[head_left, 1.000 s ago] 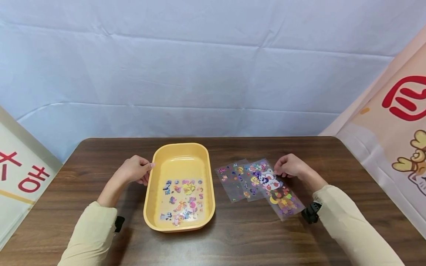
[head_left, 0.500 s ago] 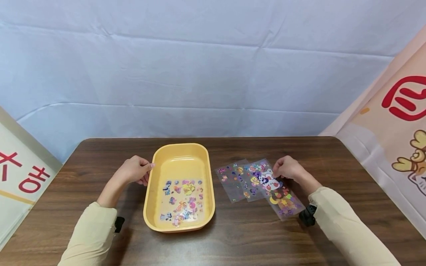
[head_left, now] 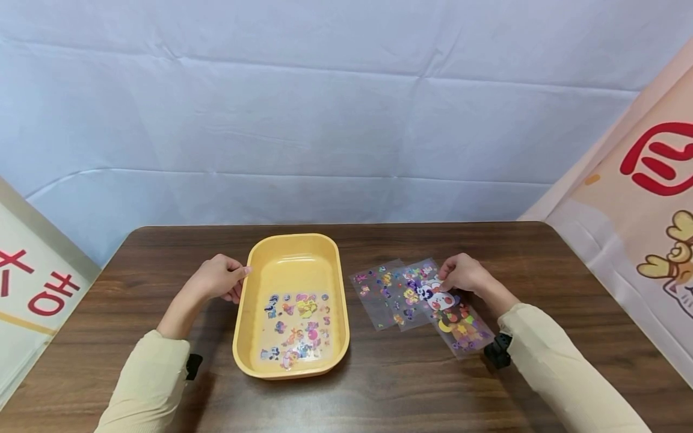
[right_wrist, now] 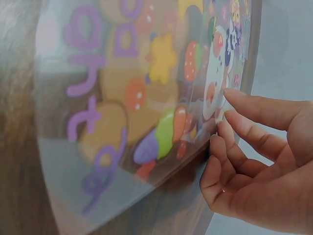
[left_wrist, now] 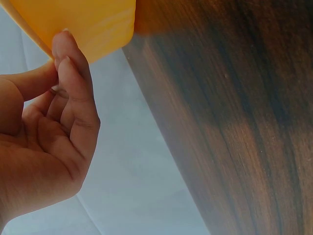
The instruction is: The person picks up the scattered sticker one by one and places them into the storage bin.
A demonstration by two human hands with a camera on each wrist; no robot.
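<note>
My left hand (head_left: 219,278) pinches the left rim of a yellow tray (head_left: 292,270) between thumb and fingers. In the left wrist view, the thumb and fingertips meet at the tray's edge. A clear sticker sheet (head_left: 292,329) with small cartoon figures lies inside the tray. To the tray's right, clear sticker sheets overlap on the table. My right hand (head_left: 465,275) pinches the right edge of the rightmost sticker sheet (head_left: 462,325), which has a white animal, fruit and purple lettering. In the right wrist view, thumb and index finger sit at this sheet's edge, the other fingers curled.
Two more sticker sheets, a left one (head_left: 373,300) and a middle one (head_left: 407,304), lie partly under each other. The dark wooden table (head_left: 400,385) ends at a pale cloth backdrop (head_left: 346,120). Printed banners (head_left: 657,198) stand at both sides.
My right hand has shifted slightly to the left along the sticker sheet's upper right edge. The left hand and the tray look the same as before.
</note>
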